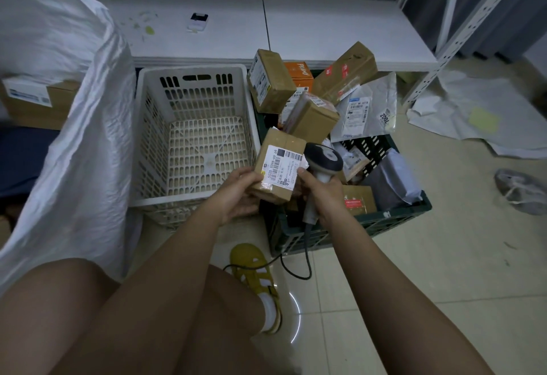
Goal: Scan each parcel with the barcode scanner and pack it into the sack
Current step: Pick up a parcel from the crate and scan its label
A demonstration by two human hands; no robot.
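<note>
A brown parcel (279,167) with a white barcode label facing up is gripped at its near end by the left hand (236,194), fingers curled under and thumb on top, above the gap between a white crate (142,126) and a dark green crate (393,220). Just beside it, the right hand (321,194) wraps the handle of the scanner (323,161), whose head nearly touches the label's edge. More parcels (313,102) heap in the green crate, and the white sack (74,138) hangs open at left.
</note>
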